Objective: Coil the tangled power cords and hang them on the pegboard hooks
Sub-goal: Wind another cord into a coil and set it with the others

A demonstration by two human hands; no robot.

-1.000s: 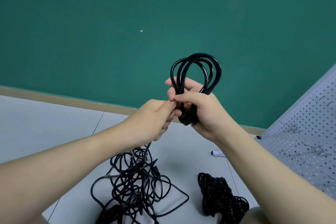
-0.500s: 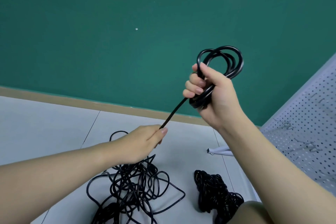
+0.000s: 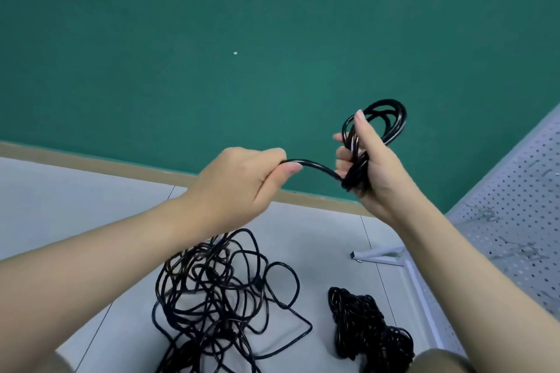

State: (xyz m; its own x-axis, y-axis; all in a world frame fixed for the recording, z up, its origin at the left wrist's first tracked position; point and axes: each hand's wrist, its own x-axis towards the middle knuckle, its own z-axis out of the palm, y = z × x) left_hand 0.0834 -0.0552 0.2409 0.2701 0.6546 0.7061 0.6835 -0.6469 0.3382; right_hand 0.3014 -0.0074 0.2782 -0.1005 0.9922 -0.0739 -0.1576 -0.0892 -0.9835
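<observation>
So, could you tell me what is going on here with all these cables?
A person is coiling a black power cord. The right hand grips a bundle of finished loops held up in front of the green wall, while the left hand pinches the free length of the same cord, which arcs between the two hands. A loose tangle of black cords and a denser black bundle lie on the grey floor. The white pegboard to the right shows no cord on it.

Workshop or storeroom corner, white pegboard with hooks, plain green wall, tiled floor
</observation>
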